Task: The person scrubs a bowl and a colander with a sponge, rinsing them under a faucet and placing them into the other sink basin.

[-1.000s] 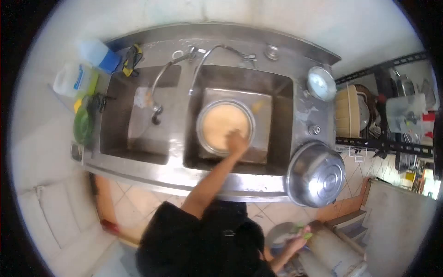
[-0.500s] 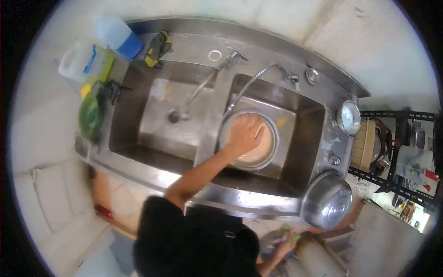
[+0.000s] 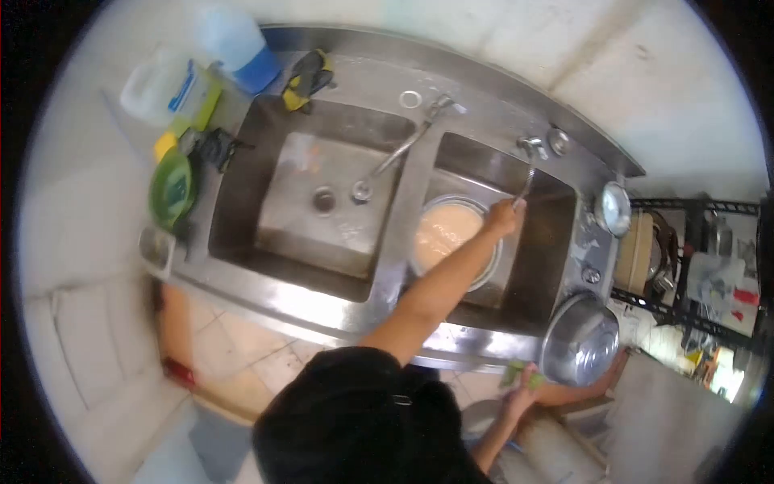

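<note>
My left hand [image 3: 505,218] is closed around the lower end of the flexible tap hose [image 3: 529,182] over the right basin. Below and left of it, a round metal bowl [image 3: 481,278] stands in that basin, holding cloudy, peach-coloured liquid [image 3: 448,229]; my forearm crosses its right side. My right hand [image 3: 524,390] is low at the right, beyond the counter's front edge. Its fingers are closed on a bright green thing [image 3: 511,374], too blurred to identify. A large metal basin [image 3: 574,343] sits on the counter corner just above this hand.
The left basin [image 3: 298,242] has its own tap [image 3: 398,150]. Detergent jugs [image 3: 255,73], black-and-yellow gloves [image 3: 308,79] and a green bowl [image 3: 171,190] stand at the left. A metal lid-like dish [image 3: 613,210] is at the right edge, with a black shelf rack [image 3: 685,242] beyond.
My left hand has left the bowl's liquid and taken hold of the tap hose, which has swung right. My right hand has risen with the green thing. The view has shifted slightly.
</note>
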A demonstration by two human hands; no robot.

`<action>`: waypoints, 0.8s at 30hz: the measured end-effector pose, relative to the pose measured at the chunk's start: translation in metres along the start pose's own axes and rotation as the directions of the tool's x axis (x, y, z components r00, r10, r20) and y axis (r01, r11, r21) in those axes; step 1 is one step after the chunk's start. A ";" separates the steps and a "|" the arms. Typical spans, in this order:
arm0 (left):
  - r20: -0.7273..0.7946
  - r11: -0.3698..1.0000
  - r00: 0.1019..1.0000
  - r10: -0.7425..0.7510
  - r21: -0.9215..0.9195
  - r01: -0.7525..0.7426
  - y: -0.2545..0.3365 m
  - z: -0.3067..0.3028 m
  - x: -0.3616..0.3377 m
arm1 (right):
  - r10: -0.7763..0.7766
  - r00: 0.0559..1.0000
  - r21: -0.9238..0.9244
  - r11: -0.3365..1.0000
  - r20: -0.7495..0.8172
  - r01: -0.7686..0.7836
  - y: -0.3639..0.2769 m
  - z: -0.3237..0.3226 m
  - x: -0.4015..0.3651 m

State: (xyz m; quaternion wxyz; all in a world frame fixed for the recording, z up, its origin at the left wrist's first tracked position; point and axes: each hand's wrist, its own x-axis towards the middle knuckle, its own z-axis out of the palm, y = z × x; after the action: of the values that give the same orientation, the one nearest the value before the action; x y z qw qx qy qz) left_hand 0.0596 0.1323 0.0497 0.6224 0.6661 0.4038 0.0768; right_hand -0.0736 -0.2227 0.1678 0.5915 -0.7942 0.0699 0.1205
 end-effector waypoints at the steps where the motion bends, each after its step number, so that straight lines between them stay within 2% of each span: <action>1: 0.010 0.993 0.998 0.056 0.100 -0.057 -0.012 0.006 0.008 | -0.013 0.999 0.004 1.000 -0.032 0.014 -0.004 0.002 -0.002; 2: 0.074 0.988 0.992 0.098 0.112 -0.106 -0.023 0.004 0.014 | 0.014 0.999 0.008 1.000 -0.034 -0.013 -0.008 0.001 -0.006; 3: 0.157 0.991 0.980 0.121 0.031 -0.127 -0.014 -0.017 0.001 | 0.044 0.999 0.020 0.999 -0.032 -0.043 -0.009 0.002 -0.008; 5: 0.333 0.871 0.934 0.125 0.413 -0.264 -0.014 -0.051 -0.006 | 0.058 0.996 0.080 0.995 -0.060 -0.053 -0.004 0.003 -0.013; 6: 0.304 0.743 0.949 0.079 0.617 -0.259 0.011 -0.084 -0.030 | 0.067 0.996 0.129 0.990 -0.056 -0.059 -0.004 0.000 -0.012; 7: 0.129 0.836 0.953 0.275 0.457 -0.304 0.025 -0.118 -0.063 | 0.063 0.996 0.137 0.989 -0.070 -0.053 -0.006 -0.001 -0.010; 8: -0.097 0.861 0.874 0.475 0.254 -0.440 0.016 -0.140 -0.079 | 0.040 0.997 0.105 0.994 -0.064 -0.033 -0.009 -0.003 -0.009; 9: -0.064 0.934 0.933 0.354 -0.026 -0.356 0.026 -0.172 -0.100 | 0.021 0.998 0.076 0.997 -0.057 -0.017 -0.010 -0.004 -0.009; 10: -0.258 0.872 0.835 0.486 0.076 -0.484 0.018 -0.194 -0.118 | 0.009 0.999 0.046 0.999 -0.047 -0.007 -0.009 -0.006 -0.010; 11: -0.521 0.703 0.502 0.691 0.323 -0.633 0.012 -0.213 -0.124 | 0.018 0.998 0.059 0.998 -0.055 -0.015 -0.001 -0.009 -0.005; 12: -0.629 0.678 0.283 0.724 0.573 -0.460 0.025 -0.231 -0.129 | 0.035 0.997 0.107 0.994 -0.075 -0.027 0.010 -0.014 0.004; 13: -0.645 0.637 0.038 0.763 0.741 -0.210 0.036 -0.247 -0.132 | 0.058 0.994 0.154 0.987 -0.095 -0.043 0.020 -0.019 0.007; 14: -0.630 0.624 0.046 0.775 0.752 -0.212 0.026 -0.259 -0.124 | 0.076 0.992 0.165 0.985 -0.099 -0.059 0.021 -0.020 0.009; 15: -0.621 0.835 0.581 0.526 0.506 -0.216 0.007 -0.268 -0.110 | 0.151 0.987 0.128 0.981 -0.052 -0.144 0.015 -0.017 0.013; 16: -0.354 0.966 0.927 0.123 0.257 -0.030 -0.010 -0.268 -0.103 | 0.223 0.975 0.079 0.972 -0.006 -0.222 0.010 -0.016 0.017; 17: -0.357 0.965 0.926 0.121 0.260 -0.026 -0.019 -0.256 -0.102 | 0.180 0.983 0.158 0.970 0.037 -0.184 0.019 -0.016 0.024; 19: -0.400 0.902 0.832 0.385 0.355 -0.246 -0.028 -0.218 -0.100 | 0.127 0.991 0.094 0.987 0.049 -0.131 0.019 -0.015 0.039; 20: -0.401 0.900 0.831 0.386 0.362 -0.243 -0.030 -0.197 -0.095 | 0.068 0.996 0.035 0.997 0.062 -0.070 0.021 -0.014 0.045; 22: -0.639 0.923 0.686 0.347 0.361 -0.131 -0.030 -0.154 -0.084 | 0.047 0.996 0.012 0.999 0.071 -0.048 0.022 -0.012 0.056; 23: -0.642 0.924 0.684 0.346 0.361 -0.127 -0.021 -0.146 -0.086 | 0.110 0.989 0.003 0.994 0.102 -0.111 0.010 -0.004 0.057; 24: -0.648 0.952 0.705 0.287 0.275 -0.134 -0.006 -0.140 -0.090 | 0.175 0.976 -0.010 0.984 0.132 -0.175 0.002 0.001 0.060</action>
State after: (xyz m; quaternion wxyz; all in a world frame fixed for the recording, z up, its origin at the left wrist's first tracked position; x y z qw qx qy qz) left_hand -0.0875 0.1818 0.1104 0.3448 0.6942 0.5300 0.3439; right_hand -0.0165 -0.2205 0.1489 0.5826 -0.7747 0.1005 0.2244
